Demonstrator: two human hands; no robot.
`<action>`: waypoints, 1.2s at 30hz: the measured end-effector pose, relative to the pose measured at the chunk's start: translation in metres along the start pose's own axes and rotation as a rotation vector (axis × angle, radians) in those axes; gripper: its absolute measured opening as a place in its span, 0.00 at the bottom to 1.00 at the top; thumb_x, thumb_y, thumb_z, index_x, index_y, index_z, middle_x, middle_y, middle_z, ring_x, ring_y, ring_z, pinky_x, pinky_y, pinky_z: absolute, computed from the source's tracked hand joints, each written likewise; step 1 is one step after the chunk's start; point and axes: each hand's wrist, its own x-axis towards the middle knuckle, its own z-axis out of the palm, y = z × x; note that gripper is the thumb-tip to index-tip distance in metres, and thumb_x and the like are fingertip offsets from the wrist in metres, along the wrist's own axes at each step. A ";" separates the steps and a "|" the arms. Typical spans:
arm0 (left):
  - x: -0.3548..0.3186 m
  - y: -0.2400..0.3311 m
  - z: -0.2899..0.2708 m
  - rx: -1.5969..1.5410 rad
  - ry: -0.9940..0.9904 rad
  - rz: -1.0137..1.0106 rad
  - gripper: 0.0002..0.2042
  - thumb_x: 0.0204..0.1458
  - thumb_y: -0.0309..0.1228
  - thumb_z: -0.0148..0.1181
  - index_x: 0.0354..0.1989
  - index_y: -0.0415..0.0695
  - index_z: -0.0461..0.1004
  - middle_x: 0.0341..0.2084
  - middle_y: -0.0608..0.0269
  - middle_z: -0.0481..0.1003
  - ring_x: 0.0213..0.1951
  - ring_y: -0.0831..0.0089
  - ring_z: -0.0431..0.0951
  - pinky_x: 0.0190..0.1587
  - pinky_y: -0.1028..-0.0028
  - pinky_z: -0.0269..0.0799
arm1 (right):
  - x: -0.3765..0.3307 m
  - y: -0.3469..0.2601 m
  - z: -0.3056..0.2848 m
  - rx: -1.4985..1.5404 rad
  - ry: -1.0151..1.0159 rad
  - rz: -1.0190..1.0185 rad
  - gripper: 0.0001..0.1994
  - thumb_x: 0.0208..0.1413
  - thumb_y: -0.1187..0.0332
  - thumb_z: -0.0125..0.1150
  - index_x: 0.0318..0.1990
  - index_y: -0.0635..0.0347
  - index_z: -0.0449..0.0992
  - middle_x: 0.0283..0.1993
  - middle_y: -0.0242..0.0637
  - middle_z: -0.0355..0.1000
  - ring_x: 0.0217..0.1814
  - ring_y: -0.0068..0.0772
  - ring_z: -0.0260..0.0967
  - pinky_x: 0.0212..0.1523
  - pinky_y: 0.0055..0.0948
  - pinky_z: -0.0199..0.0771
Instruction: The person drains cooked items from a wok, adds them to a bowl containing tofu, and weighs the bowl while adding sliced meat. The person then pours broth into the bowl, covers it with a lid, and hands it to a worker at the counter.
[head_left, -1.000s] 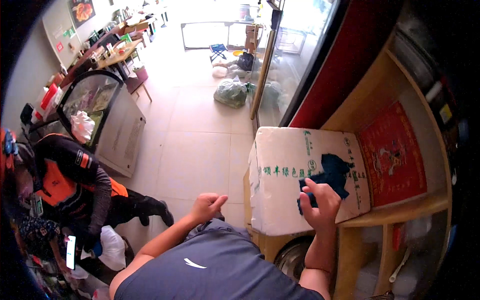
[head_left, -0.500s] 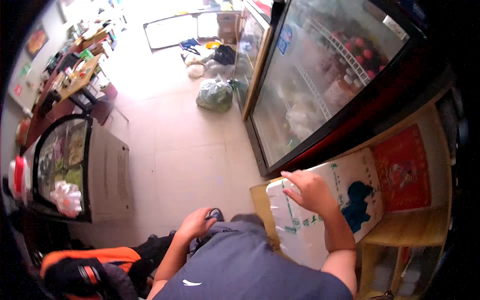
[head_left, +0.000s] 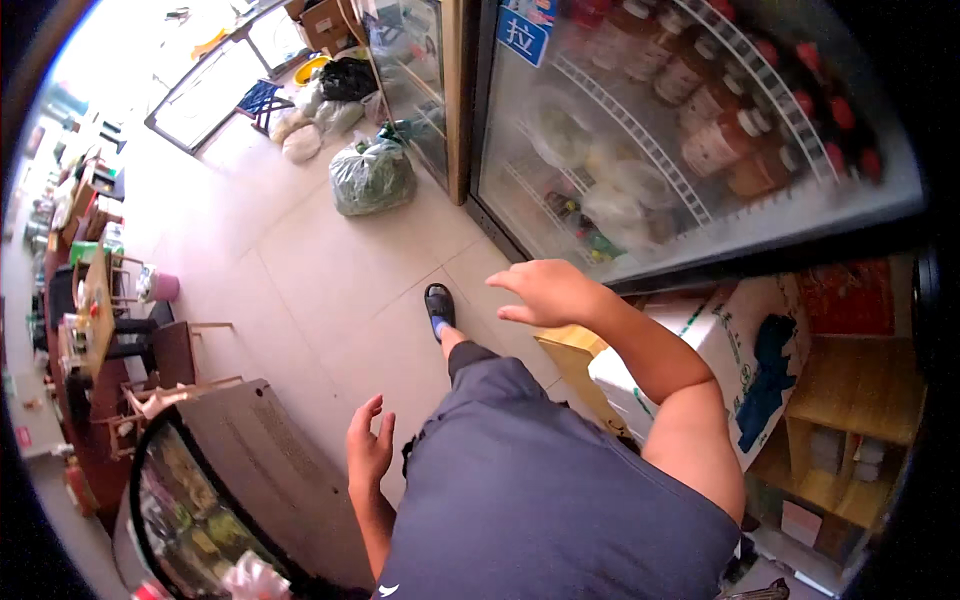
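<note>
My right hand (head_left: pixel 552 294) hangs in the air with its fingers apart, in front of the lower end of a glass-door drinks fridge (head_left: pixel 650 150) and holding nothing. Below and right of it, a white foam box (head_left: pixel 700 325) with green print and a dark blue patch sits on a wooden shelf unit. Over the floor at the left, my left hand (head_left: pixel 370 440) is raised, fingers loosely spread, nothing in it. A curved-glass display cooler (head_left: pixel 270 460) stands nearest to that hand, apart from it. Bottles and bagged goods show behind the fridge glass.
Ahead on the tiled floor sits a tied greenish plastic bag (head_left: pixel 372 177), with more bags and a yellow basin (head_left: pixel 311 70) behind it. Along the left wall runs a cluttered table (head_left: pixel 98 310) beside a pink bucket (head_left: pixel 160 285). One sandalled foot (head_left: pixel 439 308) is forward.
My view has turned and moved forward, bringing the fridge and floor bag nearer. Both hands remain empty. A foot now shows stepping ahead; the orange-and-black item at lower left has left view.
</note>
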 end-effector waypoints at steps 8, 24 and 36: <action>0.178 0.022 -0.105 0.126 -0.039 -0.028 0.16 0.55 0.28 0.61 0.51 0.38 0.74 0.47 0.50 0.77 0.48 0.60 0.78 0.50 0.65 0.72 | 0.259 0.101 -0.002 0.626 0.877 0.462 0.27 0.52 0.64 0.65 0.59 0.57 0.67 0.49 0.42 0.70 0.43 0.36 0.72 0.45 0.35 0.74; 0.563 0.035 -0.210 0.107 -0.631 0.496 0.11 0.53 0.24 0.61 0.45 0.38 0.78 0.41 0.54 0.79 0.46 0.62 0.79 0.51 0.67 0.72 | 0.322 0.138 -0.181 -0.685 0.950 1.094 0.08 0.55 0.62 0.56 0.37 0.55 0.75 0.35 0.45 0.72 0.35 0.48 0.70 0.26 0.49 0.68; 0.647 0.094 -0.218 0.262 -0.785 0.921 0.10 0.55 0.26 0.59 0.45 0.38 0.77 0.42 0.52 0.78 0.45 0.59 0.78 0.51 0.65 0.72 | 0.393 0.051 -0.195 -0.586 0.283 1.539 0.18 0.52 0.69 0.58 0.51 0.57 0.77 0.56 0.41 0.64 0.37 0.47 0.71 0.24 0.43 0.69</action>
